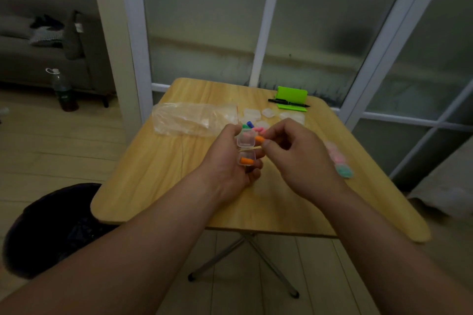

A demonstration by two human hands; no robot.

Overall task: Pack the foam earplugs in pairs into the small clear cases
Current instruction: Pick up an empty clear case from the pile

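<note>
1. The left hand [227, 161] is raised over the middle of the light wooden tabletop [158, 174]. Its fingers are curled round a small clear hinged plastic case [246, 142], which stands open with the lid tipped up and away from the person.
2. One orange foam earplug [247, 160] lies on its side in the base of that case.
3. The right hand [297, 156] is just beside the case. Its thumb and forefinger are narrowed to a pinch on a second orange foam earplug [259, 138], held at the lid's right edge; the other fingers are loosely curled.
4. Behind the hands, loose green, blue and pink foam earplugs [249, 124] lie on the tabletop, partly hidden by the hands.
5. Beyond them lie several empty clear cases [252, 112], and to their left a crumpled clear plastic bag [189, 117].
6. Near the right edge lie blurred cases with pink and teal contents [344, 171]; I cannot tell how many.
7. At the far edge a bright green box [291, 93] has a black pen [288, 103] lying across its front.
8. A dark plastic bottle [62, 89] stands on the floor to the left.
</note>
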